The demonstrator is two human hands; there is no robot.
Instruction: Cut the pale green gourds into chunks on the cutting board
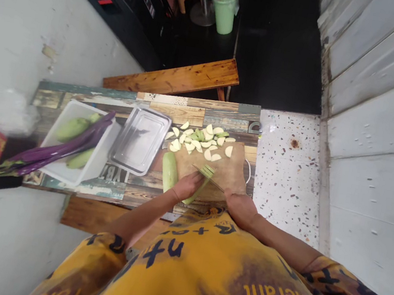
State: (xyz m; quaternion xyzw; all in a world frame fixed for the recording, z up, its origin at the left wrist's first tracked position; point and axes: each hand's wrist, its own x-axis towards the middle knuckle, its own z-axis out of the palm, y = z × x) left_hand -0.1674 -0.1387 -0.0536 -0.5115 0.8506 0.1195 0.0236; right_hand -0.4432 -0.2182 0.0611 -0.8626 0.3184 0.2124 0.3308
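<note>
My left hand (191,186) is closed on a halved pale-green zucchini (193,197), its fingers bent close to the cut end. My right hand (241,208) grips a knife (214,182), whose handle is covered by the fingers. The blade lies across the zucchini, and freshly cut green-edged slices (207,170) stand against its far side. Both hands are over a wooden cutting board (229,165) with a white handle loop. Another piece of zucchini (169,170) rests at the board's left edge. Many half-moon slices (200,140) are scattered along the far side of the board.
Left of the board sits a clear rectangular tray (140,141). Beyond it, a white bin (107,146) holds green zucchini and long purple eggplants (81,141) that stick out over the rim. A wooden bench (174,78) stands behind the table, and a white tiled wall (378,161) is on the right.
</note>
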